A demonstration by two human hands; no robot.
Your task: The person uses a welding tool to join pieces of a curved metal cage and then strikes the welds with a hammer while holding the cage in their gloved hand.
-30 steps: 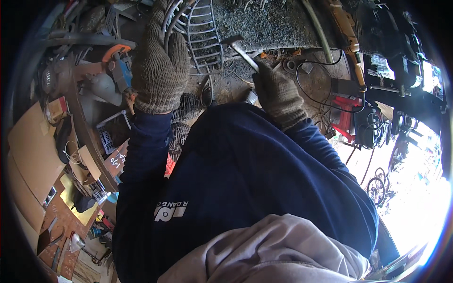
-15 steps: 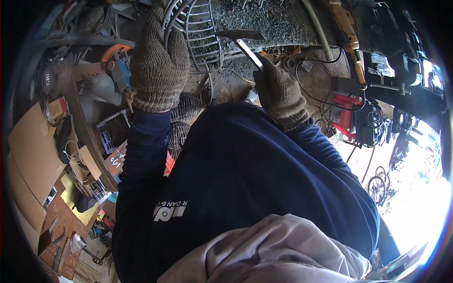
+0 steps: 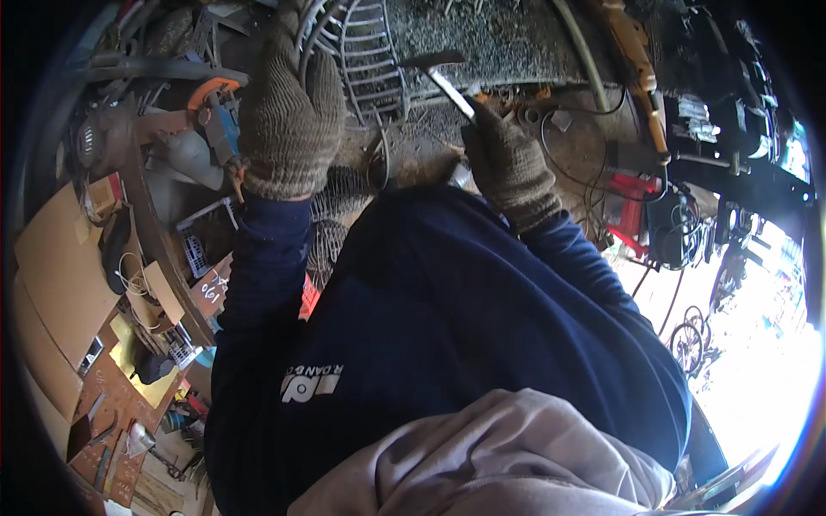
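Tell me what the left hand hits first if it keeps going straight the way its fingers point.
Most likely the wire rack: the gloved left hand points up the picture, with its fingertips at the rack's curved edge. Depth is unclear, so contact can't be confirmed.

Gloved hands: you have 2, left hand (image 3: 288,120) and right hand (image 3: 508,163).
Hammers: 1 hammer (image 3: 443,73).
Wire fan guards: 1 wire guard (image 3: 366,56).
Angle grinders: 1 grinder (image 3: 215,112).

gloves (image 3: 288,129): grey-brown, knitted
sleeves (image 3: 258,284): dark navy blue
grinder (image 3: 215,107): orange guard, blue body
hammer (image 3: 443,73): dark head, pale handle
box (image 3: 632,202): red, at three o'clock
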